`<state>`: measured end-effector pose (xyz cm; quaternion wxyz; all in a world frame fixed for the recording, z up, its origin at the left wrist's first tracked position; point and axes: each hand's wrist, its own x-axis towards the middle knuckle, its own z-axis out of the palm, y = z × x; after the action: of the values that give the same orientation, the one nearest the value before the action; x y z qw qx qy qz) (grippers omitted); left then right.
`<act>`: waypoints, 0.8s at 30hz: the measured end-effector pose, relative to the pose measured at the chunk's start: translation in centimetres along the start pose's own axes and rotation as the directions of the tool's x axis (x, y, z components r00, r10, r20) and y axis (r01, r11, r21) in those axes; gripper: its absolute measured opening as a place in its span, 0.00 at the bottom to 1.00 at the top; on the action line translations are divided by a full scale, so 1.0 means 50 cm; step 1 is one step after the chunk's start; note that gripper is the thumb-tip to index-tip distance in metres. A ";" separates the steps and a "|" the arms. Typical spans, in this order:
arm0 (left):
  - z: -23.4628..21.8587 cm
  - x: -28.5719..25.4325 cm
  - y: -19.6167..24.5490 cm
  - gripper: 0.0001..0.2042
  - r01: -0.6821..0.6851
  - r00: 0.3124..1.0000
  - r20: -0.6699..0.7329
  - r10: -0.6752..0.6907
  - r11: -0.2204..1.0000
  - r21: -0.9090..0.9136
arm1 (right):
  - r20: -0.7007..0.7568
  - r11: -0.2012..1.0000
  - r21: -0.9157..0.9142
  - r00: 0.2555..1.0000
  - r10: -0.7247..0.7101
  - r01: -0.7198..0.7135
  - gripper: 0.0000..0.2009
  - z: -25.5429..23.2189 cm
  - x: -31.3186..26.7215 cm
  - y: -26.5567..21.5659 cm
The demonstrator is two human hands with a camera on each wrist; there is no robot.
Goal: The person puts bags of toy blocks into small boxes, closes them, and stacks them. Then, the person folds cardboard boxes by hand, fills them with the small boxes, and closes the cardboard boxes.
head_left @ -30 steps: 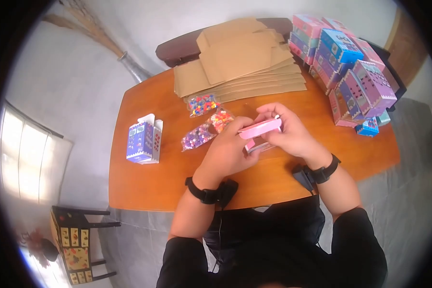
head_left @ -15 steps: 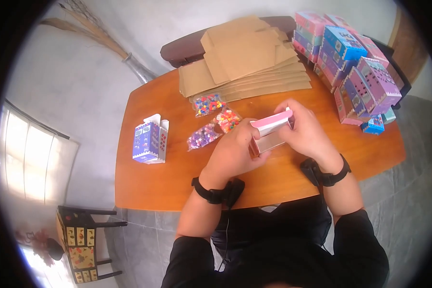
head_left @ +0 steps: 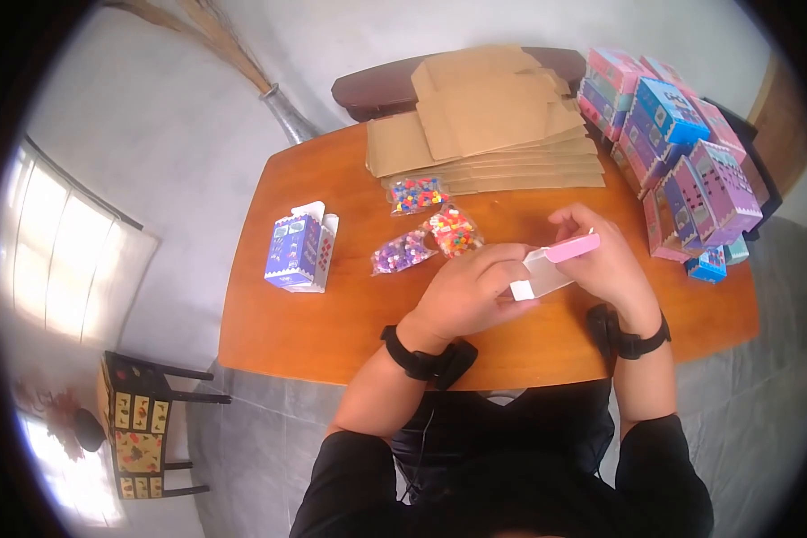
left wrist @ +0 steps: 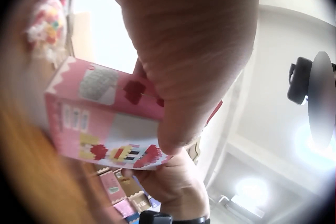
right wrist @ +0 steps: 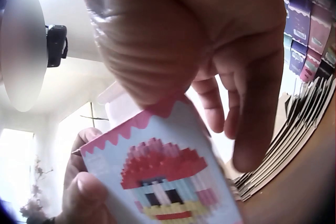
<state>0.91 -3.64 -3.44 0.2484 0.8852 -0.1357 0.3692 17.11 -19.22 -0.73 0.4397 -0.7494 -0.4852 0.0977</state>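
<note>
A small pink box (head_left: 547, 273) is held between both hands above the table's front half, its flap (head_left: 572, 248) raised and its pale inside showing. The left hand (head_left: 471, 291) grips the box's left end, thumb along the near side. At the other end the right hand (head_left: 608, 273) has its thumb at the flap. In the left wrist view the printed pink box (left wrist: 110, 113) lies under the left thumb. The right wrist view shows a pixel-style face on the box (right wrist: 163, 182), with several right-hand fingers (right wrist: 257, 103) extended beside it.
Three bags of coloured beads (head_left: 417, 195) lie beyond the left hand. A purple box (head_left: 298, 251) with raised flaps stands at the left. Flat cardboard (head_left: 484, 117) is stacked at the back, and many printed boxes (head_left: 672, 117) are piled at the right.
The box has shifted right in the head view along with both hands, and tilted so its pale inside shows more. The whole scene has also shifted rightward in the picture.
</note>
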 end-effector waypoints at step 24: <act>-0.037 -0.038 -0.065 0.33 0.026 0.878 -0.459 -0.132 0.973 -0.231 | 0.211 0.953 0.252 0.971 0.114 -0.166 0.22 0.134 0.102 0.137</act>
<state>-0.11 0.19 -4.79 0.3843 0.7409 -0.0743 0.5457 20.27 -12.27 -8.43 0.4797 -0.7025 -0.4535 0.2660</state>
